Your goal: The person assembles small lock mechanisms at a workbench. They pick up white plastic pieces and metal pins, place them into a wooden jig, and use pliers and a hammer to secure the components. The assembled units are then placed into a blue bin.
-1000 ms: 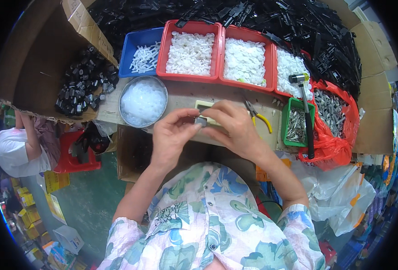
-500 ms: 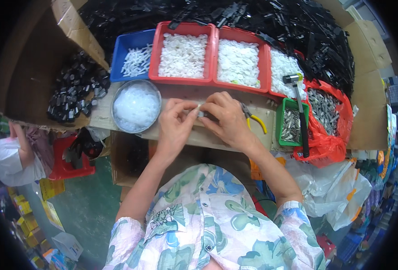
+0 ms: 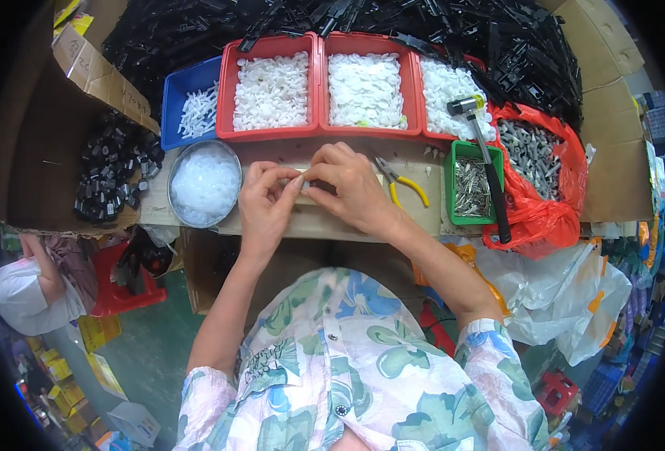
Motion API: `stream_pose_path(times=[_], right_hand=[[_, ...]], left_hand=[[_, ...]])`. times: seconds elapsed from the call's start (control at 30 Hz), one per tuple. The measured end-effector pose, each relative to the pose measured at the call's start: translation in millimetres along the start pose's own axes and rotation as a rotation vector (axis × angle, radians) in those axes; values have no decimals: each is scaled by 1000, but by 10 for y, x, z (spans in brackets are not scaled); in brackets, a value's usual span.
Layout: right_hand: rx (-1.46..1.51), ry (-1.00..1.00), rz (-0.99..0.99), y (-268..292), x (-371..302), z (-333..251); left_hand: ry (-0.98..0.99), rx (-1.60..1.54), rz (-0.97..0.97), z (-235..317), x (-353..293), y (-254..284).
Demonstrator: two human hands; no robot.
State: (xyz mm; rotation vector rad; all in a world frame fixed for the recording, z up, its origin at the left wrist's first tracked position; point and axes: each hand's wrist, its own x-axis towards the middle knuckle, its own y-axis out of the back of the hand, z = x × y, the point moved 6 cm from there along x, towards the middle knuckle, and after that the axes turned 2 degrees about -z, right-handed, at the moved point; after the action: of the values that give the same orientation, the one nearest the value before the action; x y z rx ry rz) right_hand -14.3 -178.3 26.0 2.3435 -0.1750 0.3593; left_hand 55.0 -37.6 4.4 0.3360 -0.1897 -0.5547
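Right between the fingertips of the left hand (image 3: 266, 199) and the right hand (image 3: 353, 188), a small grey part (image 3: 306, 186) is being pinched, so both sets of fingers are pretty much closed up on it. Its exact shape can't be made out, since it's mostly covered. It's held over a pale worktop (image 3: 283, 228).

Just left of the fingers, a round metal bowl (image 3: 204, 225) of whitish, see-through bits is parked. Past the fingers, a blue tray (image 3: 170, 120) and red trays (image 3: 280, 134) of white pieces are lined up, with black parts (image 3: 531, 60) heaped behind. To the right of the fingers, yellow-handled pliers (image 3: 393, 178) are laid down, then a green tray (image 3: 474, 221) of metal bits with a hammer (image 3: 495, 192) resting across it, then a red plastic bag (image 3: 546, 231) stuffed with grey pieces. Well left, black blocks (image 3: 114, 169) are kept in a cardboard box (image 3: 28, 169); below that, a green floor (image 3: 167, 331), a red stool (image 3: 125, 301) and a person in white (image 3: 28, 297) can be seen.

Compared with half a second ago, the worktop stuff has been shifted leftward in view, and the fingertips have been brought closer together.
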Motion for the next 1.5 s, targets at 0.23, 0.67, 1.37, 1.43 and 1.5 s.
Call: stream_pose_path(times=[0.23,0.67,1.37,1.43,1.5], right_hand=[[-104,12,131,340,-197,-148],[-697,-580,153,1354,-1365,427],[-431,-563,333,1407,-1346,448],[-355,-614,371,1451,-1348,413],[-309,-623,395,1458,-1346,403]], left_hand=[[97,-63,-72,-76,87,-34],[-67,151,-107,277,233,118],[-568,781,-171,289,1572,-92],[-550,784,-168,298,1566,-88],[-551,788,-157,293,1557,-57]])
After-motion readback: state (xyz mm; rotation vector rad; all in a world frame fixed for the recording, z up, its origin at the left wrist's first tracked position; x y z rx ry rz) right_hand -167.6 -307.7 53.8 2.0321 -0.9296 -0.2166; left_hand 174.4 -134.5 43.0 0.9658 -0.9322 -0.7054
